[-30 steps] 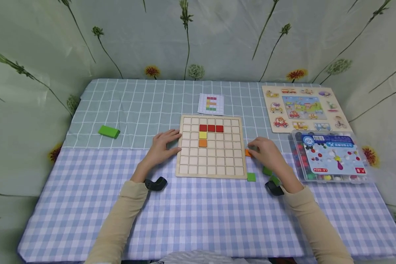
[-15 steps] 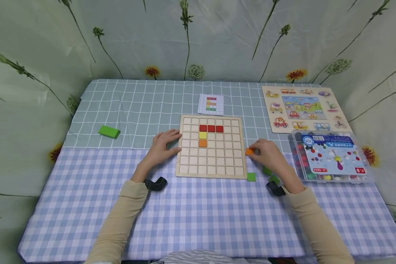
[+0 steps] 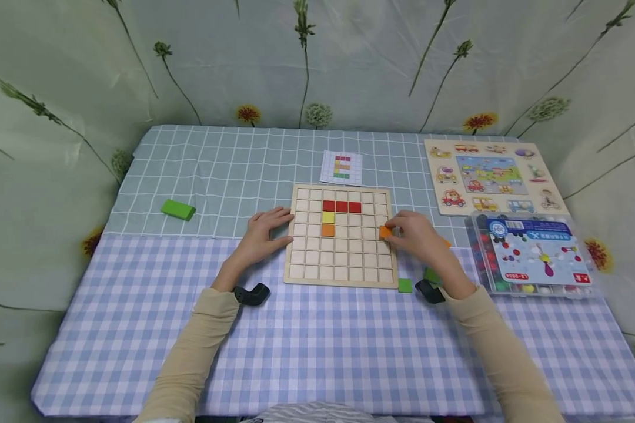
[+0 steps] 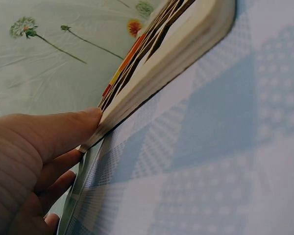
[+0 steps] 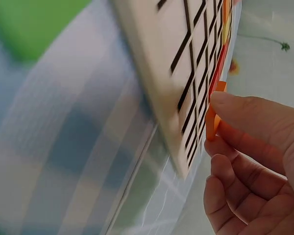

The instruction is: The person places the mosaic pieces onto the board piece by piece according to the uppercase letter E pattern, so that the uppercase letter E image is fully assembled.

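A wooden grid board lies in front of me. On it are a row of red tiles, a yellow tile and an orange tile below the leftmost red one. My left hand touches the board's left edge with thumb and fingers spread; the left wrist view shows the thumb against the side. Over the board's right edge, my right hand pinches another orange tile between thumb and index finger, its other fingers curled. Behind the board lies a card printed with a coloured E.
Right of the board are a green tile, a green piece and an orange piece partly hidden by my right hand. A green block lies left. Farther right are a picture puzzle and a plastic box.
My right hand has picked up the orange tile from beside the board and carried it left over the right edge. The left hand has stayed at the left edge.
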`<state>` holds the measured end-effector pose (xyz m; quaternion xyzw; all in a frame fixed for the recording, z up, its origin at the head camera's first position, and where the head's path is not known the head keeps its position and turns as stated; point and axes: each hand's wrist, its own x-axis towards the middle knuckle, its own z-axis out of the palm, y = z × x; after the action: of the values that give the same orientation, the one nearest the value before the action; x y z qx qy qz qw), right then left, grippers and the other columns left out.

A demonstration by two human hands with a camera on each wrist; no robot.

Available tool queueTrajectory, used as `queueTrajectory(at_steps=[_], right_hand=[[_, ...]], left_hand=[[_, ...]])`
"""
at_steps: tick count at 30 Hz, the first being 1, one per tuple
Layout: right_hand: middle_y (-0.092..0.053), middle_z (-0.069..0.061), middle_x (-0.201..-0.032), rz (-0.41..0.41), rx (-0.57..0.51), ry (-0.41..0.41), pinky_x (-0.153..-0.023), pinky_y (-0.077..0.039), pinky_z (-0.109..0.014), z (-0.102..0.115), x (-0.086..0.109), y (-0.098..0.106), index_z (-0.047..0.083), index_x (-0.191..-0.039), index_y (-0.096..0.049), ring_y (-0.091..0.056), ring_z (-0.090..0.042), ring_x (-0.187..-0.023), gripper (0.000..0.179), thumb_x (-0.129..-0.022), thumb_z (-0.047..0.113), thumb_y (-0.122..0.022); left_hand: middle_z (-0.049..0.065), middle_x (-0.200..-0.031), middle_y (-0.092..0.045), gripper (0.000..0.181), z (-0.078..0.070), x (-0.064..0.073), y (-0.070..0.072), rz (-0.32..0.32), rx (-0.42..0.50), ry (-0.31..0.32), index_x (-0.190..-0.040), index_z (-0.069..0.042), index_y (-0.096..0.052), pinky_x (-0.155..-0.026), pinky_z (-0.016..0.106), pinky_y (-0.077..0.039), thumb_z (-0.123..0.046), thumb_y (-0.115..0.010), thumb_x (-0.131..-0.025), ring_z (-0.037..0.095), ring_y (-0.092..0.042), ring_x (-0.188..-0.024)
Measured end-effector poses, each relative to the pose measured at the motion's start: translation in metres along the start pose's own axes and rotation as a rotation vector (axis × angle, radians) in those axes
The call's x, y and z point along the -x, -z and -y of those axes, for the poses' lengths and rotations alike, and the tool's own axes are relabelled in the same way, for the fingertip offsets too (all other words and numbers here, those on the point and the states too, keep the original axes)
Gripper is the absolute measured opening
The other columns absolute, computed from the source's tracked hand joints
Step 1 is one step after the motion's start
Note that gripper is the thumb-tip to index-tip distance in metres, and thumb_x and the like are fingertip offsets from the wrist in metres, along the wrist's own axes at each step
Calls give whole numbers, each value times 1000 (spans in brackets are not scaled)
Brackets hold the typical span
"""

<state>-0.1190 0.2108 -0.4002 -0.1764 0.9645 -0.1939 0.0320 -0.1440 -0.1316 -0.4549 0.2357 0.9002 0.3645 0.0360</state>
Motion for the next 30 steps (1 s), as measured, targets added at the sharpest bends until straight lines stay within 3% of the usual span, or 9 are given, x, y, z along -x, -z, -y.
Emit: queueTrajectory(at_steps=[13,30], right_hand=[[-68,-14,-101,52,-12,26,-82,-51,-39,32,-29,-14,0,-103,-71,-61,-26,-91,25,-82,14,-69],[-68,-12,-94,59,-17,122,-78,-50,-35,50,-45,-24,1,-100,-72,-58,-23,-84,21,-82,12,-69]], left_hand=[[14,-143,-47,54,1,-1,-1,-1,10,-7,-133,-4,-52,-112,58,-16,-20,-69,-84,32,-35,-139],[15,-142,-48,54,1,-2,-1,-2,11,-12,-132,-3,-53,-111,58,-17,-20,-69,-83,33,-35,-138]])
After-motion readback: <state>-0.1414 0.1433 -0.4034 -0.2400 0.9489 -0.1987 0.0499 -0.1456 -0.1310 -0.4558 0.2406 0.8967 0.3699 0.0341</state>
